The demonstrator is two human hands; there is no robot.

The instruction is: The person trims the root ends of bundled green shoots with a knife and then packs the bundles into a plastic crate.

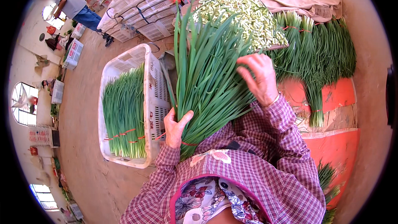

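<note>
A large bunch of garlic chives [213,74] lies across my lap, its long green leaves fanned out away from me. My left hand [176,127] grips it low on its left side, thumb raised and fingers partly hidden by the leaves. A red tie [189,144] goes round the bunch near that hand. My right hand [260,76] hovers at the right edge of the leaves, its fingers curved and the thumb apart from them. No leaf shows between them.
At left stands a white plastic crate [150,99] of tied chive bunches [124,112]. Ahead sits a heap of cut pale stalks [238,18]. More bunches [313,49] lie at right on red sheeting [336,149]. Stacked crates [141,12] and a standing person [74,2] are farther off.
</note>
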